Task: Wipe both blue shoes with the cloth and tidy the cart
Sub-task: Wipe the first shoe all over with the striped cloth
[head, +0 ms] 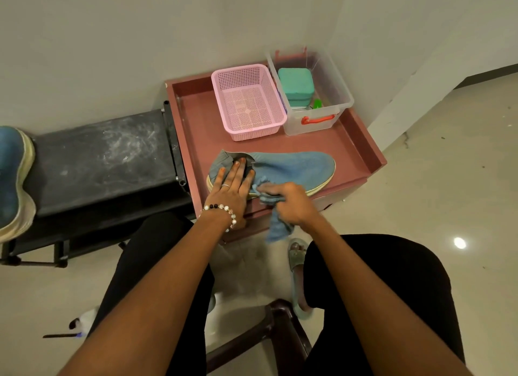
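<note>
Wiping shoe one: right hand clenches cloth, left hand flat on heel. Second shoe at 9 o'clock w/ cart tidying left (my guess).

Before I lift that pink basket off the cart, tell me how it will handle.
The pink basket looks light: its walls and floor are open mesh and nothing lies in it. It probably slides easily on the cart's smooth tray, so a push may send it into the clear box beside it. Thin plastic like this may flex when squeezed.
</note>
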`<act>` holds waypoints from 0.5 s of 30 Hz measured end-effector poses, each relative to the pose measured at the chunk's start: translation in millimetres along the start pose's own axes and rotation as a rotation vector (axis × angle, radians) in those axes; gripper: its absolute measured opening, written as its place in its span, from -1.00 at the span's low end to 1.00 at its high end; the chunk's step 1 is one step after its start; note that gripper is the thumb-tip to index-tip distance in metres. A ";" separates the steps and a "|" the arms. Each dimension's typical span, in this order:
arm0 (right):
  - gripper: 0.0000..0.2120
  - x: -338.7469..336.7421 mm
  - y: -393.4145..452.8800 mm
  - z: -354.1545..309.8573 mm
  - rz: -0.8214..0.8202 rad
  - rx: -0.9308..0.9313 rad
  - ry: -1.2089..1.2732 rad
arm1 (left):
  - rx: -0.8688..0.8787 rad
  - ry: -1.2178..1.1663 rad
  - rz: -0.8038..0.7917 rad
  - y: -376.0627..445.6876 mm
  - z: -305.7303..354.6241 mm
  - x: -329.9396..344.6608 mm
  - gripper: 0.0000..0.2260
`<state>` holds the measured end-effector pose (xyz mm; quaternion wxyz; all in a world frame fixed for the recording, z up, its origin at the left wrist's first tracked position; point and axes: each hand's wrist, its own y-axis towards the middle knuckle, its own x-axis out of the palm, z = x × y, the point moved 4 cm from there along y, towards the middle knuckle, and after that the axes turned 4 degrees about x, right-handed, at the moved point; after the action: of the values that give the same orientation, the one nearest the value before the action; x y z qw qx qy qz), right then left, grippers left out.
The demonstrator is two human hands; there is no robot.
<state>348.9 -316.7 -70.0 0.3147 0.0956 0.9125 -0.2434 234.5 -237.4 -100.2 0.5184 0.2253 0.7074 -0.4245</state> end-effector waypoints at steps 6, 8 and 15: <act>-0.67 -80.0 -16.0 31.5 0.432 0.182 0.298 | 0.001 -0.038 0.199 -7.5 12.7 -13.6 -0.39; -0.69 -89.9 -17.1 36.1 0.622 0.198 0.107 | 0.054 -0.044 0.307 -10.7 25.8 -17.8 -0.46; -0.52 2.5 13.7 21.4 0.340 0.274 -0.621 | 0.031 -0.145 0.278 -17.3 38.9 4.8 -0.51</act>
<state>362.7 -315.6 -91.4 0.5965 0.2084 0.7038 -0.3247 240.7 -279.8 -102.3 0.6182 0.2977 0.6236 -0.3747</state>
